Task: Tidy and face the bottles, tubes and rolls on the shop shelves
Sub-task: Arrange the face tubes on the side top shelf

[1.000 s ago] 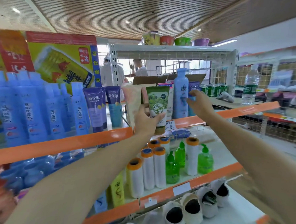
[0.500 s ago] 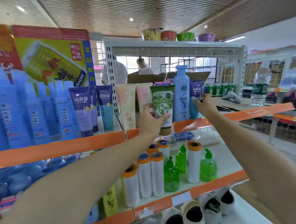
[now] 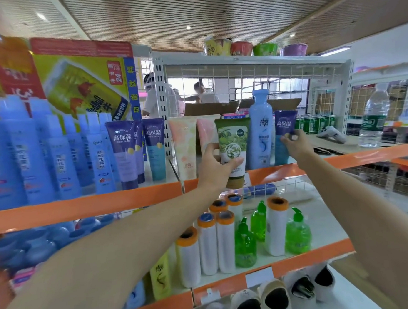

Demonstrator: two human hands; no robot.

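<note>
Both of the person's arms were stretched up to the upper shelf [image 3: 87, 205] with its orange front edge. The left hand [image 3: 214, 168] had the green tube [image 3: 233, 150] in its grip, thumb across the lower front of the label and fingers [image 3: 211, 148] wrapped behind it. The tube stood cap down and roughly upright at the very front of the shelf, its cap hanging just over the orange edge, between a pink tube [image 3: 206, 134] on its left and a tall pale blue bottle [image 3: 260, 130] on its right.

The right hand [image 3: 297, 146] was further along, past the blue bottle, with its fingers [image 3: 289, 135] pinched closed on the lower part of a purple and blue tube [image 3: 284, 133] that stood upright just beside that bottle, label facing out.

To the left of the pink tube stood a peach one [image 3: 185, 146], and beyond the shelf upright more purple and teal tubes [image 3: 125, 153] and a crowd of blue bottles [image 3: 58, 152], all a little blurred.

On the shelf below, white rolls with orange ends [image 3: 207, 246] stood on end in a cluster, with green pump bottles [image 3: 245, 246] among and beside them. A yellow bottle [image 3: 161, 277] stood to the left of the rolls. A clear water bottle [image 3: 373, 119] stood on the far shelf unit to the right.
</note>
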